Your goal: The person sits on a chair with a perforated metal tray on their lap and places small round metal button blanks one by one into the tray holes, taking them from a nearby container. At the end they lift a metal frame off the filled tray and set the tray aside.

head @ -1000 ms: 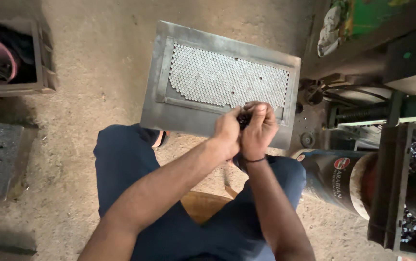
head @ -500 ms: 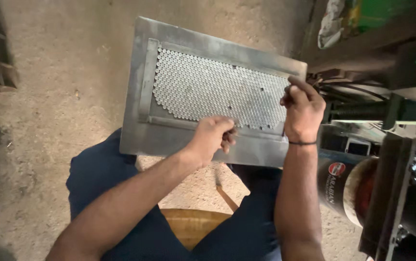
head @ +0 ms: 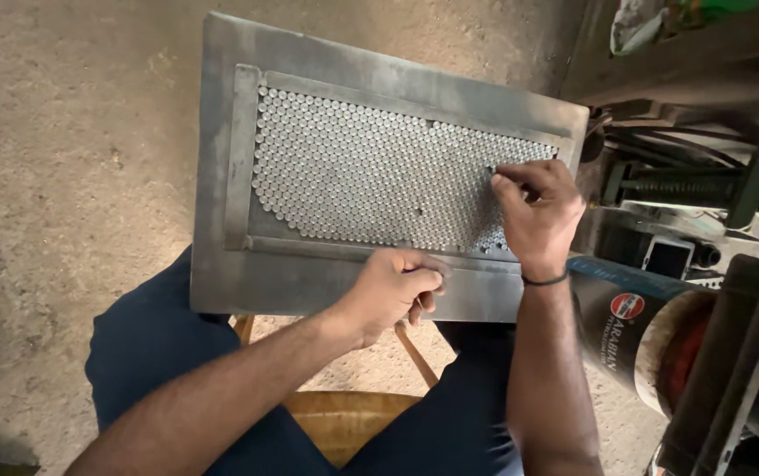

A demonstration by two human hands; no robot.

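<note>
Left hand (head: 394, 291) fist contents hidden; drum (head: 652, 330) cut off.

Illumination is soft and diffuse — no hard shadows. The grey rectangular metal tray (head: 221, 176) of small round pieces shows a dull sheen without glare. The sandy concrete floor (head: 71, 176) is evenly lit. The dark machinery (head: 714, 185) at the right edge is dim — its detail is lost. Focus is sharp centrally, with slight softness at the corners.

workshop | bare dirt floor (head: 71, 176) | green machinery (head: 705, 185) | metal drum (head: 644, 326)
</note>
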